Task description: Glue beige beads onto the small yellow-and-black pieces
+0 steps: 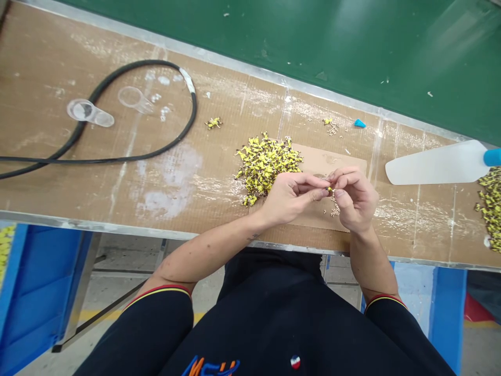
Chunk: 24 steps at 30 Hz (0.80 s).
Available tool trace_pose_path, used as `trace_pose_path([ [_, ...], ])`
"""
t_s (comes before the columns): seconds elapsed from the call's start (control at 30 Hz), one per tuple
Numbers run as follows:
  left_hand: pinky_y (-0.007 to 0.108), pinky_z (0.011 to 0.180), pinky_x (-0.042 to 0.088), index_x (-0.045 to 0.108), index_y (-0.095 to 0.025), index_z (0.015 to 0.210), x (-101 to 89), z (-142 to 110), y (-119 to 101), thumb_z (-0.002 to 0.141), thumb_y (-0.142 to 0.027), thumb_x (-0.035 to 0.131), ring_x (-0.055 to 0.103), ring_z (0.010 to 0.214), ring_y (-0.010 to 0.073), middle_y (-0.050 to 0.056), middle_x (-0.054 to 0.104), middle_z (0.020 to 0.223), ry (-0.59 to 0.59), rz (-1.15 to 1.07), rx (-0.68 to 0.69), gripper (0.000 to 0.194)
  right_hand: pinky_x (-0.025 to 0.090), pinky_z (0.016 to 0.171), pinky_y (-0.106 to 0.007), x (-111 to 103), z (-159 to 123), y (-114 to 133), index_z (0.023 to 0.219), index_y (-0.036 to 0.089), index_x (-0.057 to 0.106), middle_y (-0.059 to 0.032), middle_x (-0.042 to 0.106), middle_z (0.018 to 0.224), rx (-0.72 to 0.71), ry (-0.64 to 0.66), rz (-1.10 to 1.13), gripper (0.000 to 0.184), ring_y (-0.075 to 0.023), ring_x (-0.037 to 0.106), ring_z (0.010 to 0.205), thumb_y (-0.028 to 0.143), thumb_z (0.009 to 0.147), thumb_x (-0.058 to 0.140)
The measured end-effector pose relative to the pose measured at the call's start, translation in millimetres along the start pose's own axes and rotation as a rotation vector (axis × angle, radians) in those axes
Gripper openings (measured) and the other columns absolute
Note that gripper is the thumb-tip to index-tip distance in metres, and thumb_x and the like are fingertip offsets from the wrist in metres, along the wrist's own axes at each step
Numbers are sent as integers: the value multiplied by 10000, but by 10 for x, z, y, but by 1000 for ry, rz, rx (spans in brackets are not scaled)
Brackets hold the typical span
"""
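Note:
My left hand pinches a tiny yellow-and-black figure between thumb and fingertips. Close against it, my right hand has its thumb and index finger pressed together; whatever is between them is too small to make out. Beside my left hand lies a heap of small yellow-and-black figures. Several tiny beige pieces are scattered beneath my hands on a flat cardboard sheet.
A translucent bottle with a blue cap lies at right, near another yellow heap. A small blue cone sits farther back. At left, a black cable loops around clear plastic scoops. Behind the table runs a green surface.

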<state>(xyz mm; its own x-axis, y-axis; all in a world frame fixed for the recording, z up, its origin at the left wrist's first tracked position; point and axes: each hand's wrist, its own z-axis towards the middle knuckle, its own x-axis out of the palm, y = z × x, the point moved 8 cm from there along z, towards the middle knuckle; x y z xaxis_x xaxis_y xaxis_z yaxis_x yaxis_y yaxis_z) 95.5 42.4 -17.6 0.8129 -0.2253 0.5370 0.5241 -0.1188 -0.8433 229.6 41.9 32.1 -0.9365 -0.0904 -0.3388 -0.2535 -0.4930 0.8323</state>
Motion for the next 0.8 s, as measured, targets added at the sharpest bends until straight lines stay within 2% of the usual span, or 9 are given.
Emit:
trace_pose_path([
  [0.23,326,855,709,827,-159,908,-8,-9,28,781,-382,914,810,837,178,73,833,953,-14,18,2,272,574,771,-395,9,3,5,880,262,609,-39,668,909,7,5,-38,61,-206,670,869,251,940,618],
  [0.4,314,860,695,823,-164,923,-11,-14,21,804,-426,891,802,841,170,76,832,965,-4,82,26,296,579,786,-395,16,8,15,877,263,610,-39,664,909,14,14,-60,65,-204,670,875,258,941,621],
  [0.47,303,856,686,816,-171,924,-9,-22,-37,842,-419,860,803,860,170,77,831,974,-5,157,96,265,580,790,-393,22,8,9,876,264,609,-41,664,916,19,17,-61,68,-204,671,883,262,943,622],
  [0.63,273,826,658,783,-180,901,30,-105,-290,922,-272,776,797,868,156,73,825,918,-33,412,409,94,580,804,-388,59,12,8,873,261,602,-39,656,920,9,19,0,80,-197,663,877,277,949,624],
  [0.8,256,805,643,752,-187,904,78,-188,-408,944,-220,735,793,850,143,59,822,896,-72,554,579,55,579,782,-373,127,-3,-15,883,265,588,-37,641,938,2,23,99,92,-189,658,875,300,962,621],
])
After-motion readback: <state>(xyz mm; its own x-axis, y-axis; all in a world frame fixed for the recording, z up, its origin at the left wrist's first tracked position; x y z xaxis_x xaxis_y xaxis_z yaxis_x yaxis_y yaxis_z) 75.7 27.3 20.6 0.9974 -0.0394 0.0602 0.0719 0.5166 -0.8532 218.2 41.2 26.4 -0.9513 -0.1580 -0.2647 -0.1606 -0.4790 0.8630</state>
